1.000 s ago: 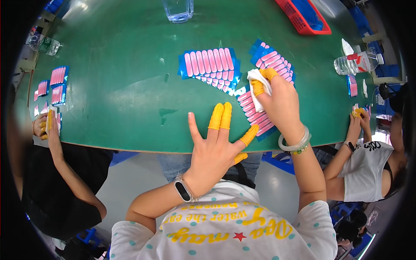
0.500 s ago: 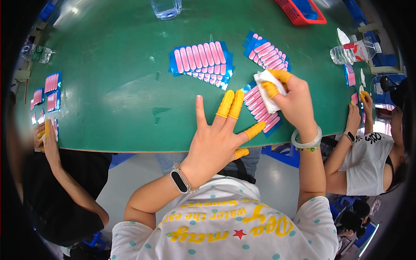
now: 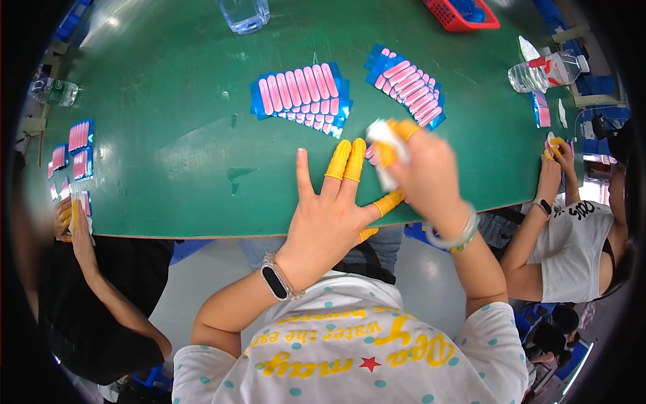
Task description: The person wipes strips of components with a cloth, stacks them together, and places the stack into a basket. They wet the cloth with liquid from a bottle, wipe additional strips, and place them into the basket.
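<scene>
My right hand [image 3: 431, 178], blurred by motion, pinches a folded white cloth [image 3: 388, 178] between yellow-capped fingers. Beneath it lies a blue sheet with pink rounded strips [image 3: 369, 154], mostly covered by the hand and cloth. My left hand [image 3: 328, 209] is spread flat beside that sheet, with yellow finger cots on several fingers and the little finger bare. One capped fingertip reaches the sheet's lower edge. Beyond my left hand rests a fanned stack of similar pink-strip sheets [image 3: 299, 91]. A second fanned stack [image 3: 409, 87] sits beyond my right hand.
A clear plastic container [image 3: 245, 15] and a red basket [image 3: 464, 19] stand at the far side of the green table [image 3: 168, 168]. Water bottles [image 3: 548, 73] lie near both sides. Co-workers' hands [image 3: 79, 219] handle similar sheets at left and right.
My right hand has swept left with the cloth, hiding most of the sheet that showed before. My left hand stays spread in place. The view has shifted slightly.
</scene>
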{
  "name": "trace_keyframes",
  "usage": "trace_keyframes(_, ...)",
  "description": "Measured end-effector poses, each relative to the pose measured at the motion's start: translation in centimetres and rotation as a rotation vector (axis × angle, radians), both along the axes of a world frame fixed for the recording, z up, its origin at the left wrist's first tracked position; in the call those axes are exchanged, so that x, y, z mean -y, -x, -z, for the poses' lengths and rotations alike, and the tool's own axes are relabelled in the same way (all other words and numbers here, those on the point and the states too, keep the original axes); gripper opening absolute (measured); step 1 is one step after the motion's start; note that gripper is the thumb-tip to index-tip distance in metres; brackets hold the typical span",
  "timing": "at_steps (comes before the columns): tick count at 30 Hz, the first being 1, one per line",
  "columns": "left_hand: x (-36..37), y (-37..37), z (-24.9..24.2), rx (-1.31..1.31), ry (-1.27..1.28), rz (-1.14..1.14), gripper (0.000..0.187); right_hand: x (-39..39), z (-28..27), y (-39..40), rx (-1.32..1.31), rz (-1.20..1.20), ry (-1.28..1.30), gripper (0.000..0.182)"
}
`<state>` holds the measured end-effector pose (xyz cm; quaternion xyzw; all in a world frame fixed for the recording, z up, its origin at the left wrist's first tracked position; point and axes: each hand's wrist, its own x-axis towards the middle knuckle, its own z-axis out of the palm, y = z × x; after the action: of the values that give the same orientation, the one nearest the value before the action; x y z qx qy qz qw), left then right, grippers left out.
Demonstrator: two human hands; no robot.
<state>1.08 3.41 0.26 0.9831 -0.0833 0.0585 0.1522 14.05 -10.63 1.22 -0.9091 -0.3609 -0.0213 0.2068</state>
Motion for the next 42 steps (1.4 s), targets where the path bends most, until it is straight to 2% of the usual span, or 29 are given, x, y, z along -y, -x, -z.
trace_keyframes(1,0.1,0.1,0.2,-0.013,0.009,0.0,0.053,-0.3,0.4,1.2,0.013,-0.096,-0.11,0.031)
trace_keyframes(2,0.1,0.1,0.2,-0.027,0.019,-0.001,0.054,-0.2,0.1,0.8,0.013,-0.095,-0.112,0.031)
trace_keyframes(4,0.2,0.0,0.1,0.003,0.034,-0.01,0.055,0.4,-0.5,-0.8,-0.063,0.009,-0.121,0.03)
trace_keyframes(6,0.2,0.1,0.0,0.04,0.05,-0.017,0.057,0.5,0.3,-1.6,-0.02,0.083,-0.084,0.031)
trace_keyframes(8,0.1,0.1,0.1,-0.023,-0.005,0.016,0.058,0.1,0.5,-0.3,0.143,0.032,-0.06,0.03)
trace_keyframes(9,0.2,0.1,0.3,-0.021,-0.005,0.018,0.058,0.2,1.1,0.6,0.191,-0.081,-0.074,0.029)
trace_keyframes(12,0.3,0.1,0.4,0.029,-0.003,-0.005,0.058,0.7,0.1,-0.1,0.132,-0.078,-0.05,0.029)
trace_keyframes(13,0.2,0.0,0.2,0.028,0.018,-0.008,0.058,0.7,-0.3,-0.9,0.108,0.028,-0.042,0.03)
trace_keyframes(16,0.2,0.0,0.1,0.032,0.025,-0.009,0.057,0.3,-0.3,-1.6,0.119,0.107,-0.01,0.03)
trace_keyframes(20,0.2,0.0,0.4,0.004,-0.015,0.015,0.056,-0.1,0.0,0.6,0.127,-0.098,-0.075,0.027)
trace_keyframes(22,0.2,0.0,0.2,0.016,0.011,0.006,0.056,0.1,-0.5,-0.7,0.039,-0.058,-0.062,0.027)
trace_keyframes(24,0.2,0.1,0.1,0.03,0.037,-0.005,0.056,0.1,-0.6,-1.8,-0.023,0.094,-0.077,0.027)
trace_keyframes(26,0.2,0.0,0.3,-0.004,-0.02,0.01,0.058,-0.2,-0.3,-0.6,0.024,0.096,-0.071,0.026)
trace_keyframes(28,0.2,0.1,0.4,-0.006,-0.025,0.014,0.06,-0.2,-0.1,1.1,0.094,-0.124,-0.003,0.026)
trace_keyframes(34,0.1,0.0,0.2,0.017,-0.031,0.02,0.065,0.9,-0.9,-2.4,0.018,0.046,-0.038,0.027)
trace_keyframes(40,0.0,0.1,0.4,0.0,-0.057,0.046,0.065,1.1,0.5,0.0,0.183,-0.034,0.0,0.029)
trace_keyframes(42,-0.1,0.1,0.4,-0.005,-0.066,0.056,0.065,1.2,0.8,1.2,0.176,-0.159,-0.024,0.031)
